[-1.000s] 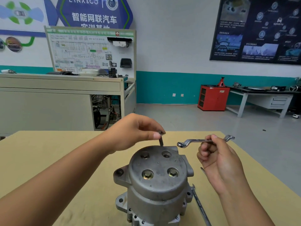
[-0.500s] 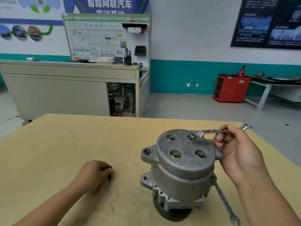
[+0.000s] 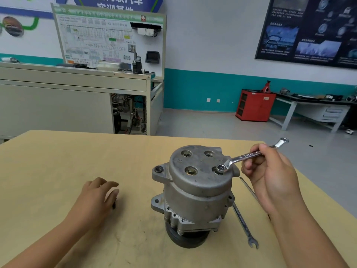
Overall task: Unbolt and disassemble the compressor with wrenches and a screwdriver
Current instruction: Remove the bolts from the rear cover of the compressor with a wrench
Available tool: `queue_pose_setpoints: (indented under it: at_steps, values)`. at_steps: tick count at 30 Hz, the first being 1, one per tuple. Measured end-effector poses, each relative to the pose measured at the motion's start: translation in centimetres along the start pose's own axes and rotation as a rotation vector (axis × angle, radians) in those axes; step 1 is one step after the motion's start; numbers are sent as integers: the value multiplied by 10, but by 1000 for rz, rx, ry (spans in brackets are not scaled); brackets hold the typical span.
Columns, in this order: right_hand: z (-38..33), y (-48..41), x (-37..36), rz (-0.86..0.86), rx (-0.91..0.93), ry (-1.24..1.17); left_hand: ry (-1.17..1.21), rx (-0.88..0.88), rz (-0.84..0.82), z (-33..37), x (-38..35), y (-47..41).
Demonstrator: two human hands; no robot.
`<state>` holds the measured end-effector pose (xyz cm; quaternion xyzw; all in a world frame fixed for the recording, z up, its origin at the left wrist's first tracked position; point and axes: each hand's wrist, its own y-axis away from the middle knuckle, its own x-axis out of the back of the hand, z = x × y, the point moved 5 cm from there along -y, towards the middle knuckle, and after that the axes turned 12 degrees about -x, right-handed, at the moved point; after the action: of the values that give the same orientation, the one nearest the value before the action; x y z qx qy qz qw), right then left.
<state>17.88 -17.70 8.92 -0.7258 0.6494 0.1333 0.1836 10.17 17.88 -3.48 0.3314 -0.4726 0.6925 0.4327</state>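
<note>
Bolt [image 3: 114, 205] mostly hidden beneath left hand [image 3: 96, 196], hold unclear; right hand [image 3: 270, 176] grips ring wrench [image 3: 245, 156] seated on grey compressor's [image 3: 195, 194] cover bolt [image 3: 220, 168] nearest it.

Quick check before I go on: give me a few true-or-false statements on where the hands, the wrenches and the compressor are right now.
1. The right hand holds a wrench with its ring end on a cover bolt of the compressor. True.
2. The left hand steadies the compressor. False: it rests on the table, apart from it.
3. A second wrench lies on the table right of the compressor. True.
4. The compressor lies on its side. False: it stands upright, bolted cover up.
</note>
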Motion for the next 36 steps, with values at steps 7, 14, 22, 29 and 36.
queue_pose_setpoints:
  at_steps: [7,14,22,29,36]
  values:
    - [1,1,0,98,22,219,367,-233,164,99,44,14]
    - [-2,1,3,81,-11,278,680,-341,209,182,64,7]
    - [-7,-12,0,-69,-86,201,507,-353,285,194,53,7]
    - [-5,-28,-15,-198,-87,155,536,-300,349,186,52,4]
    - [3,-36,-28,-97,-9,111,571,-271,380,180,52,2]
